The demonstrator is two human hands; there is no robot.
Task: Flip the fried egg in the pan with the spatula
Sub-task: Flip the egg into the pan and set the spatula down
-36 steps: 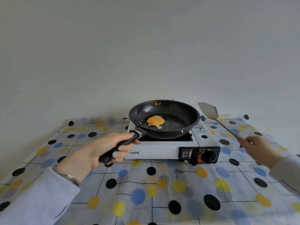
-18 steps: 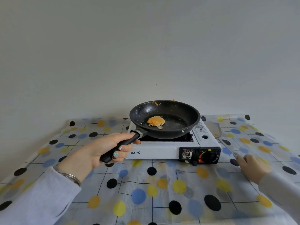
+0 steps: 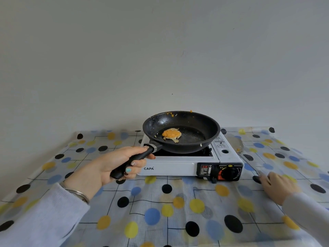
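Left hand (image 3: 114, 164) is wrapped tight around the black pan handle (image 3: 137, 160), fingers curled under, thumb on top toward the metal collar. Pan (image 3: 181, 131) sits on the burner of a white portable gas stove (image 3: 178, 164) marked CAPA, w/ a black control knob (image 3: 228, 173) at front right. Fried egg (image 3: 171, 134) lies flat on the pan floor, left of centre, orange-yellow face up w/ a ragged pale edge; it's up and to the right of the left hand, just past where the handle meets the pan, not touching the pan wall. A few orange crumbs stick to the far rim. Spatula (image 3: 236, 145) lies on the tabletop (image 3: 169, 211) just right of the stove, blade at the far end, thin handle running toward the near right; some residue on the blade. Right hand (image 3: 277, 188) rests low on the tabletop at the near end of the spatula handle, fingers partly curled & blurred; can't tell if it actually grips the handle or only touches it. Egg is well apart from the right hand, w/ the stove between them. Both sleeves light grey; bracelets (image 3: 76, 193) on the left wrist. Tabletop covered in a polka-dot cloth.
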